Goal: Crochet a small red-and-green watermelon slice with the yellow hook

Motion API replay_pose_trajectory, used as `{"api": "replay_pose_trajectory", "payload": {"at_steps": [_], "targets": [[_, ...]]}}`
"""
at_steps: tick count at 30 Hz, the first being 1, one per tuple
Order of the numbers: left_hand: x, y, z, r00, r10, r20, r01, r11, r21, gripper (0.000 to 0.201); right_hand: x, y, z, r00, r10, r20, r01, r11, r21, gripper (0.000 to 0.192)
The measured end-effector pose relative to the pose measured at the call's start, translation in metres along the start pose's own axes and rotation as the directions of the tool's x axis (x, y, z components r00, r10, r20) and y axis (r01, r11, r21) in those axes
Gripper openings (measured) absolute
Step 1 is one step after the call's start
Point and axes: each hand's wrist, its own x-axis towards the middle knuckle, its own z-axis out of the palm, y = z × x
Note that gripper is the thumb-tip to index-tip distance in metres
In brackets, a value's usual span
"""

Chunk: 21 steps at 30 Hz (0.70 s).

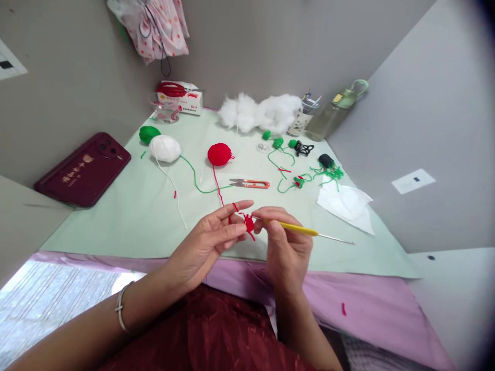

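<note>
Between thumb and fingers my left hand (pixel 216 232) pinches a small red crochet piece (pixel 249 222), with red yarn looped over its index finger. My right hand (pixel 288 242) grips a yellow-handled crochet hook (pixel 296 228); one metal end points at the red piece, the other sticks out to the right. From the piece, a strand of yarn runs up to the red yarn ball (pixel 219 154) on the table. Whether the hook tip sits inside a stitch is too small to tell. Orange thread snips (pixel 251 184) lie just beyond both hands.
White (pixel 165 149) and green yarn balls (pixel 149 135) sit left, near a phone (pixel 83 169). White stuffing (pixel 259 112), a pen cup (pixel 302 117) and a bottle (pixel 332 116) stand behind. Small green crochet pieces (pixel 278 142) and a white tissue (pixel 346 206) lie right.
</note>
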Motion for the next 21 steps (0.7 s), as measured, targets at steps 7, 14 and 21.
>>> {"api": "replay_pose_trajectory", "payload": {"at_steps": [7,14,21], "targets": [[-0.0006,-0.0012,0.0016,0.993,0.082,-0.086,-0.074,0.993,0.09,0.038,-0.0021,-0.0068,0.0037,0.995,-0.091,0.036,0.094,0.989,-0.113,0.022],[-0.0005,0.0047,-0.0042,0.999,-0.018,-0.038,0.016,0.999,-0.052,0.038,-0.0011,-0.0053,-0.0017,0.996,-0.086,-0.031,0.081,0.987,-0.14,0.021],[0.0018,0.0018,-0.0027,0.997,0.067,-0.04,-0.064,0.996,0.062,0.032,0.0007,-0.0089,-0.0022,1.0,-0.016,0.003,0.016,0.997,-0.073,0.021]]}}
